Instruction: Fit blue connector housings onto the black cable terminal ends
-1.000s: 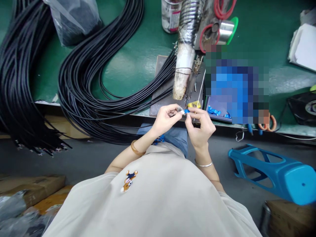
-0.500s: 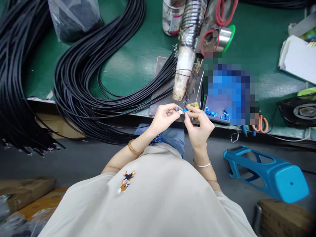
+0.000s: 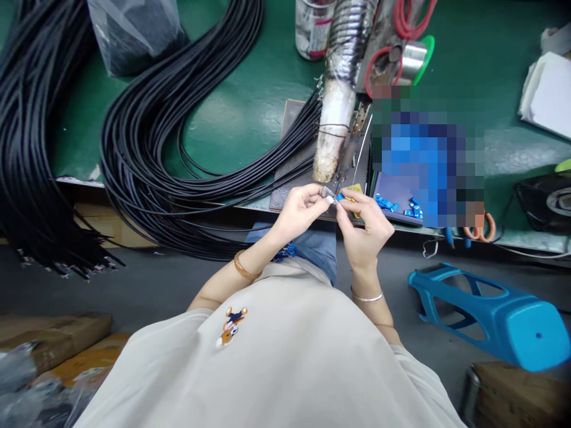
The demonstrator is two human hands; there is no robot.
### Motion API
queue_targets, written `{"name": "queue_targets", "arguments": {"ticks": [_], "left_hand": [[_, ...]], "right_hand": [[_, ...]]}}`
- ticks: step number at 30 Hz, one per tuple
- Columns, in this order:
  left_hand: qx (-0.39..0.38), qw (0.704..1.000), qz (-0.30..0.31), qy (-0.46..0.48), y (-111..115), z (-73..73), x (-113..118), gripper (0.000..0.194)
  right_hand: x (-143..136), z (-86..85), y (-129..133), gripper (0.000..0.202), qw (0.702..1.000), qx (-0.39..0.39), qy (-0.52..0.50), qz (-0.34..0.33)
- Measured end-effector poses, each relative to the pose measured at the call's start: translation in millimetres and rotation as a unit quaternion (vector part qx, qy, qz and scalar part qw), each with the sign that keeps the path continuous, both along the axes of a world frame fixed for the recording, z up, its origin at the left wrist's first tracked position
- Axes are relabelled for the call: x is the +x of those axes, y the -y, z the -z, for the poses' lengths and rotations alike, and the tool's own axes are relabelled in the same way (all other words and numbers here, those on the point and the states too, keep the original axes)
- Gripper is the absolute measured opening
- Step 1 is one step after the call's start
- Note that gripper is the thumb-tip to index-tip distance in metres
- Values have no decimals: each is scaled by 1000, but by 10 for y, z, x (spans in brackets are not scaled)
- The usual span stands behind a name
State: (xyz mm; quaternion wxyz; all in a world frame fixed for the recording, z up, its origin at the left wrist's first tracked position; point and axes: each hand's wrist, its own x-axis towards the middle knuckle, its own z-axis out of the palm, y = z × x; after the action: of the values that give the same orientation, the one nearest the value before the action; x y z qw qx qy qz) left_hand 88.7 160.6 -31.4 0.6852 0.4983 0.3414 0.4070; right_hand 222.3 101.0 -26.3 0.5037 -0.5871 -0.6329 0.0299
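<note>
My left hand (image 3: 304, 209) is closed in a pinch, with grey and white wrapping on its fingertips. What it grips is too small to make out. Close beside it, my right hand (image 3: 364, 224) pinches a small blue piece (image 3: 340, 197) between thumb and fingers. The two sets of fingertips nearly meet over the bench's front edge. Black cables (image 3: 250, 169) curve in from the left, and their ends rest on a dark board (image 3: 280, 189). More small blue pieces (image 3: 387, 203) lie in a dark tray (image 3: 401, 183) just right of my right hand.
A foil-wrapped duct (image 3: 332, 113) hangs over the board ahead of my hands. Behind it stand a tub (image 3: 312, 32) and a solder spool (image 3: 414, 62). A yellow sponge-like block (image 3: 354, 191) sits behind my right hand. Orange-handled scissors (image 3: 484, 227) and a blue stool (image 3: 486, 315) are at right.
The view has shifted slightly. My right fingers have drawn a little to the right, and the yellow block shows more. Both hands keep their pinches.
</note>
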Motion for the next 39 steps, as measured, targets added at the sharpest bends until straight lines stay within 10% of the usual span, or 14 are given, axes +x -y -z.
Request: {"name": "queue_targets", "arguments": {"ticks": [39], "left_hand": [[67, 995, -11, -79, 29, -24, -66, 21]], "right_hand": [[2, -39, -15, 13, 998, 12, 59, -14]]}}
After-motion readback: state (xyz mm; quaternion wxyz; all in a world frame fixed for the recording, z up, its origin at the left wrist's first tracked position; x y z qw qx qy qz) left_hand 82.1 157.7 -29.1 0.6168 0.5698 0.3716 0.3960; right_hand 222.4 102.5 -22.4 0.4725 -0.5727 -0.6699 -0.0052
